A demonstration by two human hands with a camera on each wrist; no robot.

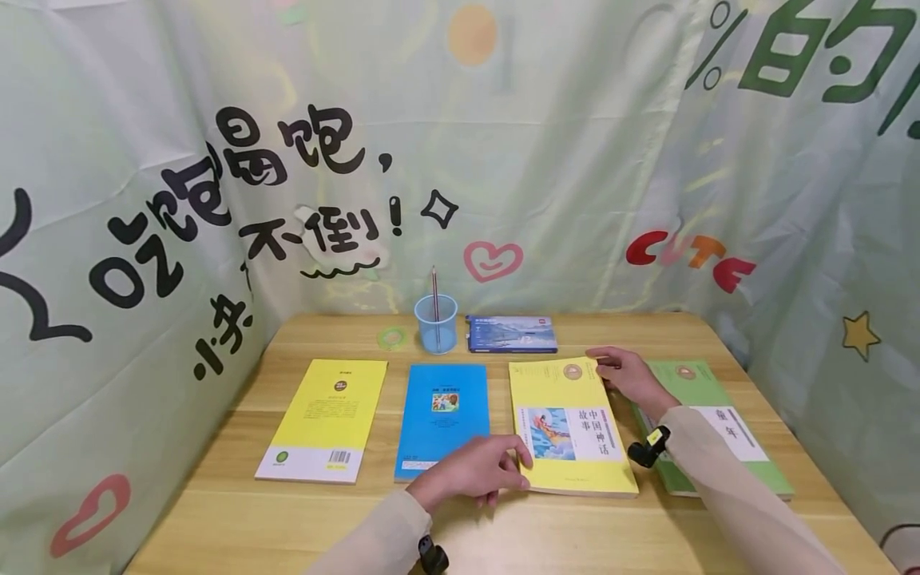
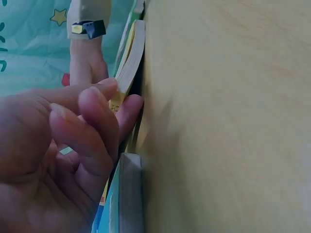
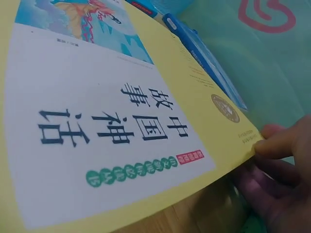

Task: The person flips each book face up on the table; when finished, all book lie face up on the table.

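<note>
A yellow paperback book [image 1: 573,431] with a picture panel and Chinese title lies face up between my hands. My left hand [image 1: 477,469] pinches its lower left corner; in the left wrist view the thumb is on the cover and a finger is under the pages [image 2: 130,73], which stand a little off the table. With my right hand [image 1: 634,380] I grip the upper right corner. The right wrist view shows that book's cover [image 3: 112,102] tilted, with finger and thumb [image 3: 279,143] at its corner. A green book [image 1: 719,435] lies to the right, partly behind my right forearm.
A blue book [image 1: 447,415] lies left of the yellow one, its lower edge partly behind my left hand. Farther left is another yellow book [image 1: 327,419], back cover up. Behind stand a blue pencil cup [image 1: 436,327], a green tape roll [image 1: 392,338] and a flat blue box [image 1: 512,334].
</note>
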